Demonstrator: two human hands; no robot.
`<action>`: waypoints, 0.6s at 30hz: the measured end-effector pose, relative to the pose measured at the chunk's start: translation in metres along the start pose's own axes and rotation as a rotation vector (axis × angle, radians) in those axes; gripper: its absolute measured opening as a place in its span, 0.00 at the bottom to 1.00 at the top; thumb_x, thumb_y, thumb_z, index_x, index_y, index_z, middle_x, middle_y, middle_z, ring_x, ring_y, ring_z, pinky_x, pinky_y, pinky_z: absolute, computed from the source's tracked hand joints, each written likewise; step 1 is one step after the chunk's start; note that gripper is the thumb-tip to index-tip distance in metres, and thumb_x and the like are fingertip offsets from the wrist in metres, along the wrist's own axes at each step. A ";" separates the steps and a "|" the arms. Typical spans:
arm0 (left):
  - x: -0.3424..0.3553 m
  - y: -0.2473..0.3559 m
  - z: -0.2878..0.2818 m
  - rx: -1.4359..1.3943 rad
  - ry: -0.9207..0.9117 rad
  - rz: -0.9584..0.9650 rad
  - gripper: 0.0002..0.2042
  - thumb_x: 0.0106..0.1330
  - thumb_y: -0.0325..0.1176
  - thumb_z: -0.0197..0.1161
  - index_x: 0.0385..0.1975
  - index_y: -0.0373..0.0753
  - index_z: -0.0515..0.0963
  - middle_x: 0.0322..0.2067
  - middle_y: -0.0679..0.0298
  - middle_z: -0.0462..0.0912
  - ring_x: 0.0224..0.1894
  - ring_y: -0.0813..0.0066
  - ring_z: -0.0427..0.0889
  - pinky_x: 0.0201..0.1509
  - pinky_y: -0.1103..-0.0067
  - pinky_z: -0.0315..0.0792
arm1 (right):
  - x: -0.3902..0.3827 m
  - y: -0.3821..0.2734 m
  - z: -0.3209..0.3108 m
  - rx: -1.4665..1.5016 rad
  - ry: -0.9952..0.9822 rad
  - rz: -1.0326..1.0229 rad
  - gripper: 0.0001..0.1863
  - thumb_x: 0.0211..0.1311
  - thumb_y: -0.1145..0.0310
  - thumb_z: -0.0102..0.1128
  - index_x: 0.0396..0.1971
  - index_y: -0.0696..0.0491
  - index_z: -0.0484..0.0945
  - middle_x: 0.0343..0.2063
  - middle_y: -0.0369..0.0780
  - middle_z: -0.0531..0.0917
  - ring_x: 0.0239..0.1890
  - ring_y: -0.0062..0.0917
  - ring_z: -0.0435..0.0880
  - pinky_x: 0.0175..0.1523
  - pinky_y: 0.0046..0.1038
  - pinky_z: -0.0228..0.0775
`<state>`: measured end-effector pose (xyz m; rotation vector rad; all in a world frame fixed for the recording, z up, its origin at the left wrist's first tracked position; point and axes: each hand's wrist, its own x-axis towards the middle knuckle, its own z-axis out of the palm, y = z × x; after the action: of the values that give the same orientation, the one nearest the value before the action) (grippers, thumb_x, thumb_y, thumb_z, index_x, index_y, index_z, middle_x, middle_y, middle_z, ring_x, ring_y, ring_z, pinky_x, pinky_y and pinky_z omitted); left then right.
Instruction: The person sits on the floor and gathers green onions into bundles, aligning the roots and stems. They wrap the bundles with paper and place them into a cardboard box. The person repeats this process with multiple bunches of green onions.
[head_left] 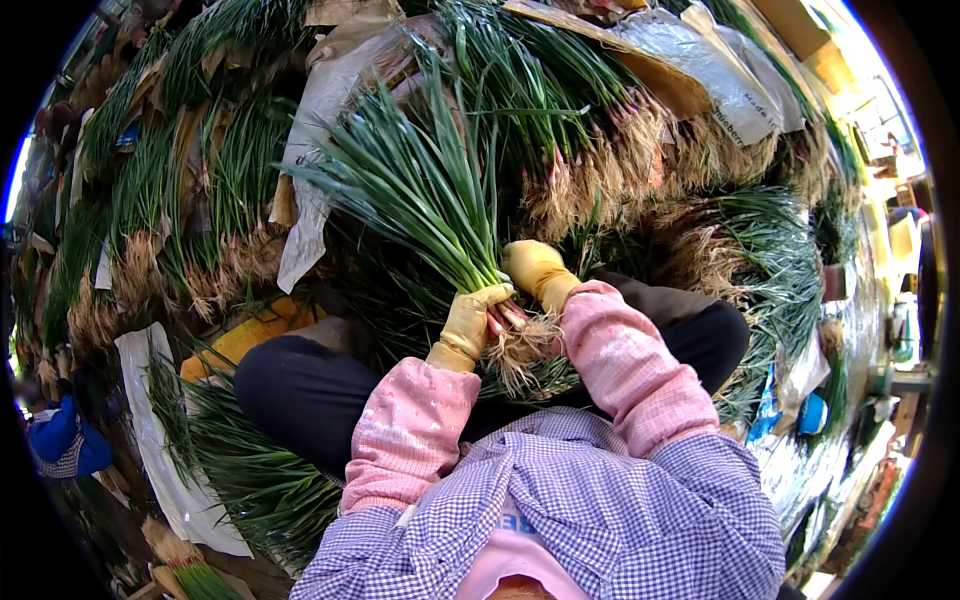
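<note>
A bunch of spring onions (435,205) stands tilted in front of me, its green leaves fanning up and to the left. My left hand (468,325), in a yellow glove, is wrapped round the bunch just above its reddish bulbs. The pale, stringy roots (520,352) hang out below that grip, toward my lap. Beside the stems on the right is my right hand (538,270), also gloved in yellow. Its fingers are curled close against the bunch; whatever they may pinch is hidden. Pink sleeve covers reach up both forearms.
My crossed legs (300,385) flank the work. Rooted spring onions (590,165) lie in rows ahead, over cardboard and plastic sheets (325,130). More piles lie at left (260,480) and right (770,260). At the far left is a person in blue (68,437).
</note>
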<state>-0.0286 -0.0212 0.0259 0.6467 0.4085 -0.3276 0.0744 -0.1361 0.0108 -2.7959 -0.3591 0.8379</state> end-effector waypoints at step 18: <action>0.010 0.042 -0.001 -0.267 -0.286 0.058 0.18 0.53 0.24 0.55 0.46 0.33 0.68 0.47 0.50 0.74 0.51 0.56 0.73 0.58 0.61 0.65 | -0.045 0.020 -0.090 0.811 0.011 -0.248 0.13 0.62 0.63 0.52 0.38 0.58 0.75 0.24 0.37 0.81 0.20 0.16 0.76 0.22 0.19 0.68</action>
<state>-0.0025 0.0096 0.0417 0.3430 0.1545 -0.2988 0.0919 -0.1794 0.1029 -1.9591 -0.2723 0.6995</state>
